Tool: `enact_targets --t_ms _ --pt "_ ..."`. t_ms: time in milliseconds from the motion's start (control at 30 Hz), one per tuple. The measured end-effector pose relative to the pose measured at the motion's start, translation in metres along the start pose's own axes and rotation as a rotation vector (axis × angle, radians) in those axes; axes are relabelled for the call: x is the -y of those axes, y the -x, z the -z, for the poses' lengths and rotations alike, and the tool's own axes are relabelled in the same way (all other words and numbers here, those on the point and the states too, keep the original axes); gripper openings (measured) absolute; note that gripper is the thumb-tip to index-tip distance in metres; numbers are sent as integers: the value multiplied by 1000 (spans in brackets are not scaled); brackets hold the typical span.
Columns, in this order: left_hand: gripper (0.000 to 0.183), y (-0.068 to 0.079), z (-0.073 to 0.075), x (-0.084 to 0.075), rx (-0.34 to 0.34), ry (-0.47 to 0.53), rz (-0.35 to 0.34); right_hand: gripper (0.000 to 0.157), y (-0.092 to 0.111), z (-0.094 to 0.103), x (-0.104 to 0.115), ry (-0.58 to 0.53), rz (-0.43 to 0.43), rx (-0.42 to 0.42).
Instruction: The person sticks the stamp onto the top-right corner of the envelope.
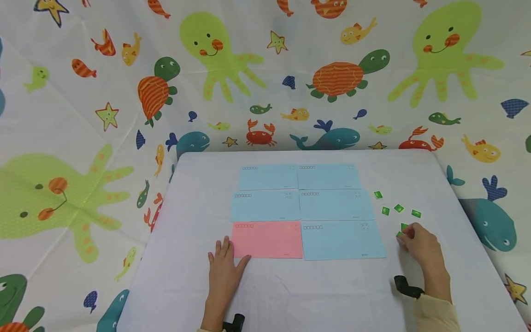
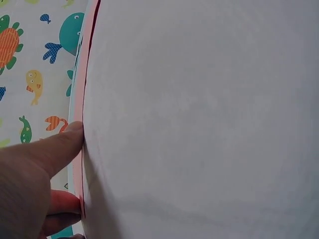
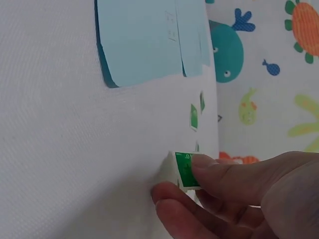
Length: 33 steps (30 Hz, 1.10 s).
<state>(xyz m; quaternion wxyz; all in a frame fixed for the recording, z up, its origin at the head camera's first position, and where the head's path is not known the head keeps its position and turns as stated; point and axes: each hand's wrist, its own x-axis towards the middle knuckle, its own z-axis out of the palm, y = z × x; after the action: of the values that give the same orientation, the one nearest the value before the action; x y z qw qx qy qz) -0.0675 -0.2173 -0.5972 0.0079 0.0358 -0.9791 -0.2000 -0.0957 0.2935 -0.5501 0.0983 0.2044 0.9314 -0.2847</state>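
A pink envelope (image 1: 267, 240) lies at the front left of a block of envelopes. My left hand (image 1: 222, 265) rests flat at its lower left corner, fingers straight; in the left wrist view the thumb (image 2: 67, 142) touches the envelope's pink edge (image 2: 79, 99). Over on the right, my right hand (image 1: 423, 244) pinches a small green postage stamp (image 3: 185, 169) between thumb and finger. Several more green stamps (image 1: 398, 208) lie scattered beyond that hand, one of them close to the fingertips. The nearest envelope to it is the front right blue one (image 1: 342, 240).
Several blue envelopes (image 1: 265, 206) lie edge to edge in rows beyond and beside the pink one. All of this is on a white-covered table (image 1: 199, 184). Behind it hangs a sea-animal patterned cloth (image 1: 249, 41). Black camera mounts (image 1: 408, 288) sit at both wrists.
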Motion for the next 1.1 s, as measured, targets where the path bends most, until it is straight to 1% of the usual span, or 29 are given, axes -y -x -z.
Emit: enact_targets --t_ms 167,367,667,1033,1100 --pt "80 2 1 1 -7 5 0 22 4 1 5 -81 -2 -16" --pt "80 3 3 4 -16 7 -9 26 8 -1 10 -91 44 -34" --pt "80 4 7 8 -16 28 -9 30 17 -3 21 -105 63 -165" --pt "79 6 11 13 -10 41 -20 27 26 -6 43 -173 139 -271" --pt "79 7 11 15 -5 37 -21 27 28 -7 46 -205 150 -281"
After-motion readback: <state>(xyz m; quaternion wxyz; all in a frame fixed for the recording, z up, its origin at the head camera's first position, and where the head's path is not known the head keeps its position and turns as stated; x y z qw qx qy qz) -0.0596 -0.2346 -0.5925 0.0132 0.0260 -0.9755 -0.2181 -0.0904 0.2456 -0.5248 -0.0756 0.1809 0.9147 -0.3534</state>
